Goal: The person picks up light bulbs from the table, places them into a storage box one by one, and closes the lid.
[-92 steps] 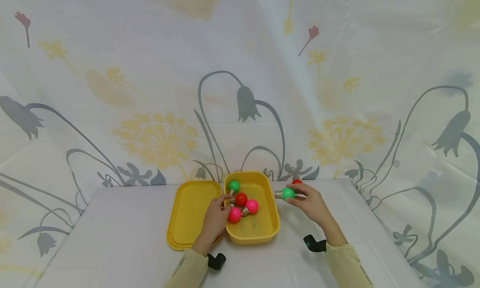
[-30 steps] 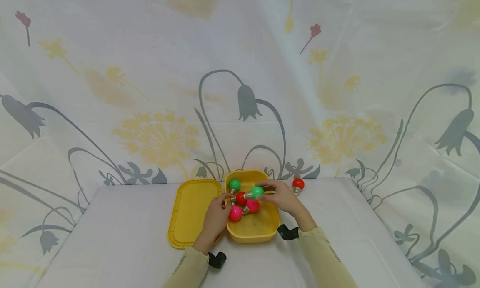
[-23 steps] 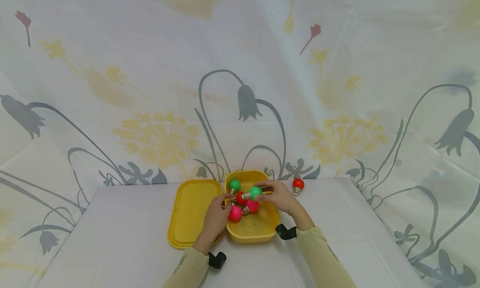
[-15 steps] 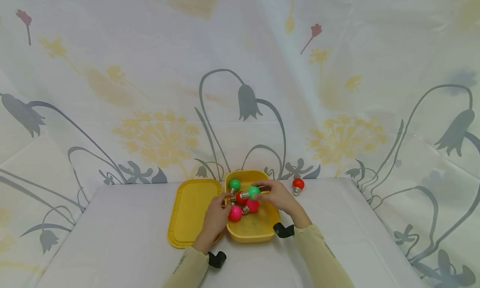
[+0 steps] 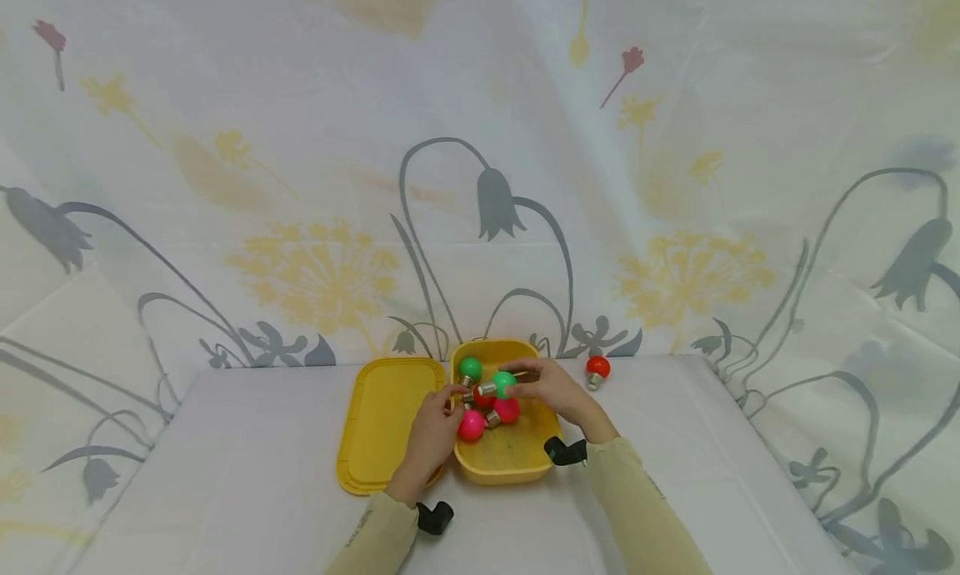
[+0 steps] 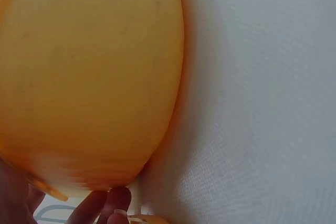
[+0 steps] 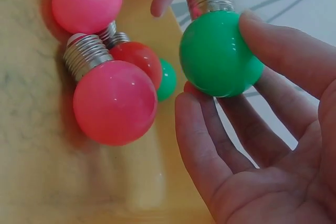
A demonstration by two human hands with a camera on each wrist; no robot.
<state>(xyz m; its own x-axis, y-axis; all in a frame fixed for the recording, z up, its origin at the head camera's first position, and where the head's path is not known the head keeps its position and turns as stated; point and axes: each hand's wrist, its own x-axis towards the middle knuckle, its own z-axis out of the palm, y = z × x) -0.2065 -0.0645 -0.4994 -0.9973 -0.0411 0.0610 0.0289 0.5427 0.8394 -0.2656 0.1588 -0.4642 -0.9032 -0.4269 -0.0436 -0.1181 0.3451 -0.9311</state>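
My right hand [image 5: 558,393] pinches a green light bulb [image 5: 504,383] over the yellow plastic box [image 5: 517,456], its metal screw base pointing left. Thumb and fingertips hold the round green glass in the right wrist view. Inside the box, toward its left side, lie two pink bulbs [image 7: 115,103], a red bulb [image 7: 139,61] and another green bulb [image 5: 470,368]. My left hand [image 5: 429,442] grips the box's left rim, its fingertips near the bulb bases. In the left wrist view its fingers [image 6: 119,199] show against the box's outer wall [image 6: 100,77].
A flat yellow lid [image 5: 392,425] lies on the white table [image 5: 255,458] just left of the box. One red bulb [image 5: 597,367] lies on the table beyond the box's right side. A flower-printed cloth [image 5: 480,83] hangs behind.
My right hand has carried the green bulb left from beside the box to above the bulbs inside, creeping further left lately. The red bulb on the table came into full view. My left hand stayed put.
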